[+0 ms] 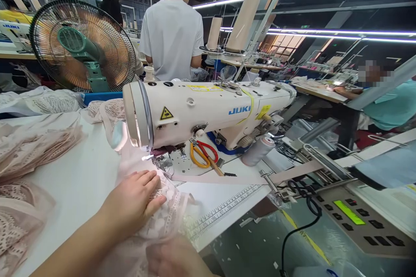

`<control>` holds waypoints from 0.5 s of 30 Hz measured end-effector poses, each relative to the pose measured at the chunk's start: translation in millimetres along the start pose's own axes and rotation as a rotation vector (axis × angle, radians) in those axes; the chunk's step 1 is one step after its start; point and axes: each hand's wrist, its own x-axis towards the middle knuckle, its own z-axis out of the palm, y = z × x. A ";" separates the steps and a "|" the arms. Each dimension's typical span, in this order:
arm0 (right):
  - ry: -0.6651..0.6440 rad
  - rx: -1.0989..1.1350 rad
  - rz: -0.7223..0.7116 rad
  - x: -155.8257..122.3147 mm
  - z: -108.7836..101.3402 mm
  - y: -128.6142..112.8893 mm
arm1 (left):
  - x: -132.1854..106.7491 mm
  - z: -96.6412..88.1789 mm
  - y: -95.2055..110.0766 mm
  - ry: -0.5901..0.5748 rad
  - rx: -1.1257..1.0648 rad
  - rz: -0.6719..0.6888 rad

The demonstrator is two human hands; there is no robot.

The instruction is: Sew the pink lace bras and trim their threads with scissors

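My left hand (134, 199) lies flat on pale pink lace fabric (167, 214), fingers stretched toward the presser foot of a white sewing machine (195, 110). Low in the view, my right hand (180, 255) is at the near edge of the same fabric; motion smears its fingers. The lace runs up to the lit needle area, where the machine head partly hides it. A pale pink elastic band (224, 179) comes in from the right across the machine bed toward the foot.
Scissors (199, 156) with red and yellow handles lie beneath the machine arm, near a thread cone (258, 151). Lace piles (35, 147) cover the left side. A printed ruler (227, 207) marks the front edge. A control panel (357, 220) stands right; a fan (82, 45) stands behind.
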 end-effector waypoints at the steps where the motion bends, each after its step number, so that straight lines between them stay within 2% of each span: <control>1: 0.008 -0.002 0.000 2.0 -1.2 2.3 | 0.6 1.0 0.3 0.002 0.017 0.002; 6: 0.091 0.010 0.000 11.2 -8.1 13.1 | 3.0 2.9 4.7 -0.010 0.080 -0.007; 9: 0.091 -0.013 0.016 12.8 -10.3 14.2 | 3.8 4.1 5.3 0.008 0.097 -0.014; 12: 0.073 -0.049 -0.002 10.9 -4.1 7.2 | 4.8 4.5 4.2 0.040 0.135 -0.016; 15: 0.072 -0.091 0.007 10.3 7.8 -3.1 | 6.7 2.1 4.0 0.030 0.181 -0.076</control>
